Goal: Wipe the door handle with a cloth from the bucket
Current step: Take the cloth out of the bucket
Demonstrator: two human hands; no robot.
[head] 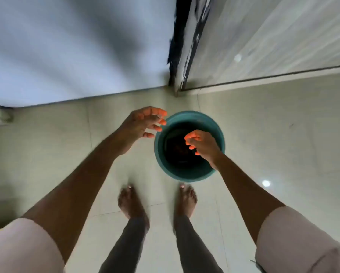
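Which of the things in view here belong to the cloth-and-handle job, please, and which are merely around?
Belongs to the job:
teal bucket, dark inside, no cloth discernible
right hand over its opening, empty
left hand beside its rim, empty
door; handle out of view

Merely around:
tiled floor
bare feet

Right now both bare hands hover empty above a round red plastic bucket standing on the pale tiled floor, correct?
Not quite: the round plastic bucket is teal green, not red, as the head view shows. The rest holds: left hand and right hand hover empty above it on the pale tiled floor.
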